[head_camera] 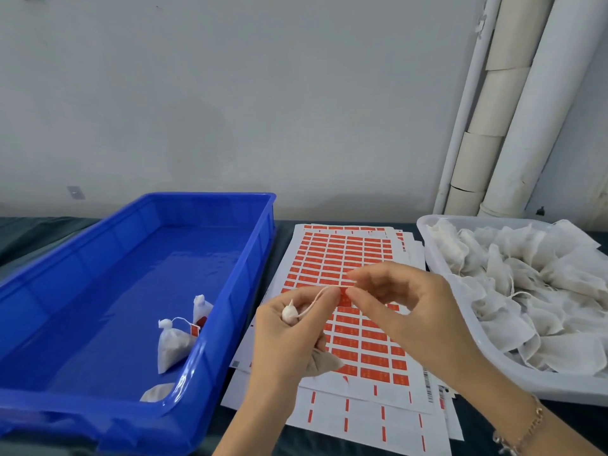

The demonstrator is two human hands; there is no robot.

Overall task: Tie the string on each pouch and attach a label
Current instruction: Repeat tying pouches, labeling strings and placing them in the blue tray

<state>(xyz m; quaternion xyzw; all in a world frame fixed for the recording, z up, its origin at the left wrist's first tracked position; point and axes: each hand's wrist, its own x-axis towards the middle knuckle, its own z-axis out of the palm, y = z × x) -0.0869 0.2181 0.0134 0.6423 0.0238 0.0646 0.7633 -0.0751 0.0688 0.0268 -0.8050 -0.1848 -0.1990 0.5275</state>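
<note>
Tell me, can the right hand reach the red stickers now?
Probably yes: the right hand hangs right over the sticker sheet, nothing between them, but it pinches the string, so it must let go first.

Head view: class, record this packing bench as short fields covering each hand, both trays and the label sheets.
Left hand: grips one pouch by its neck
Right hand: fingers pinch the string, which runs to the pouch neck
Blue tray: holds tied pouches with red labels
White tray: heaped with loose pouches
Label sheets: stacked between the trays, below the hands
</note>
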